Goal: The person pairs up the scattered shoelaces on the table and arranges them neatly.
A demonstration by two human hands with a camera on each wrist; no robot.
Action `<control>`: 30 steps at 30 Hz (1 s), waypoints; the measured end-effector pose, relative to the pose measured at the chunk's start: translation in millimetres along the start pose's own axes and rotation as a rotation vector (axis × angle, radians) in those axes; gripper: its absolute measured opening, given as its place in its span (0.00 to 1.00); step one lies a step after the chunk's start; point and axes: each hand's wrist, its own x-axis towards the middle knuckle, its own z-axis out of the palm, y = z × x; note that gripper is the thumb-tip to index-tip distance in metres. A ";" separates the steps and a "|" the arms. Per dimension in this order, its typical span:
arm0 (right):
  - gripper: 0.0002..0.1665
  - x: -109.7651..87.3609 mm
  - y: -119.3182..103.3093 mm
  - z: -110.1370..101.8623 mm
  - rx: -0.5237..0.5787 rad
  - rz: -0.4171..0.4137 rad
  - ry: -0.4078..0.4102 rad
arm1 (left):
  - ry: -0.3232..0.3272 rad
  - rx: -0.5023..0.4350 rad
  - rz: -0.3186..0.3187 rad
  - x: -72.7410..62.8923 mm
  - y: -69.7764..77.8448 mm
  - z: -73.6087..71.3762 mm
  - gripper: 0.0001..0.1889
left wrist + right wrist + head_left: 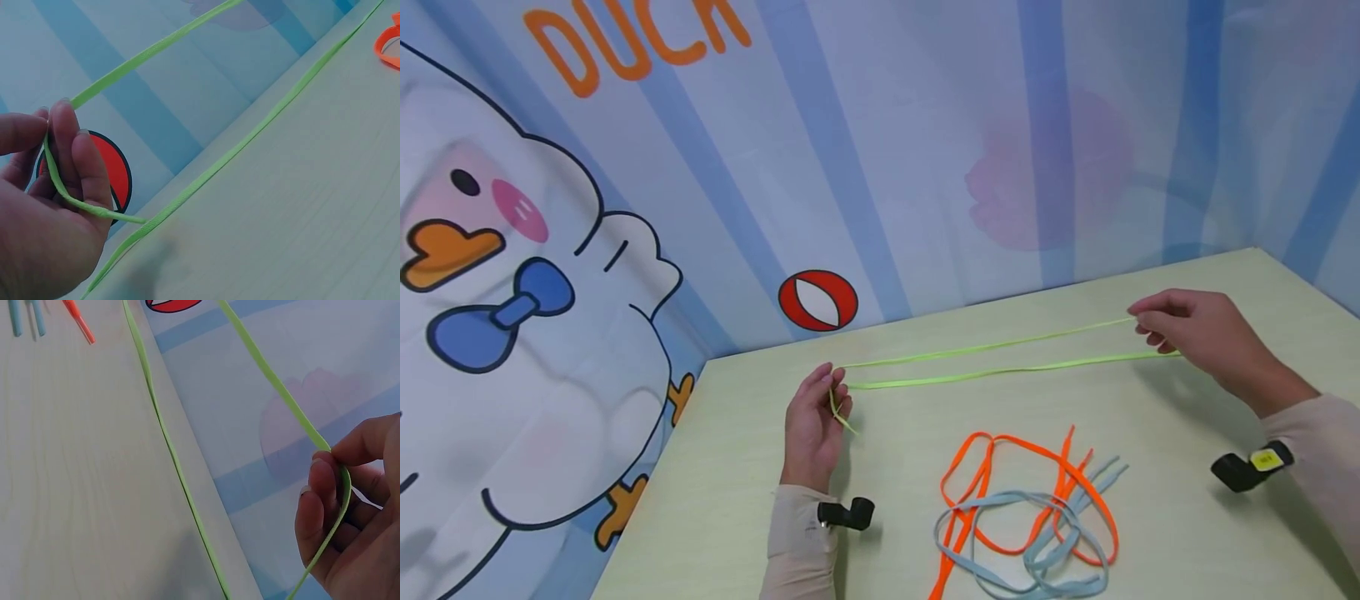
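A yellow-green shoelace point(970, 352) stretches in the air between both hands. My left hand point(815, 429) pinches it near one end between thumb and fingertips; a short tail with its tip hangs across the palm in the left wrist view. On the other side my right hand point(1206, 333) pinches the lace between thumb and forefinger, and the rest of it runs down past the palm point(359, 550) in the right wrist view. A second length of the green lace point(250, 137) lies along the table below the raised stretch, passing under both hands.
An orange shoelace point(1030, 443) and a light blue shoelace point(992, 575) lie in a loose, overlapping tangle at the front middle of the pale wooden table point(715, 492). A printed backdrop point(925, 167) with a duck drawing rises behind and left of the table.
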 end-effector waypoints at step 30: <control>0.26 3.0 18.9 -2.4 -0.068 0.004 -0.004 | 0.063 -0.001 -0.042 3.6 2.1 -7.9 0.17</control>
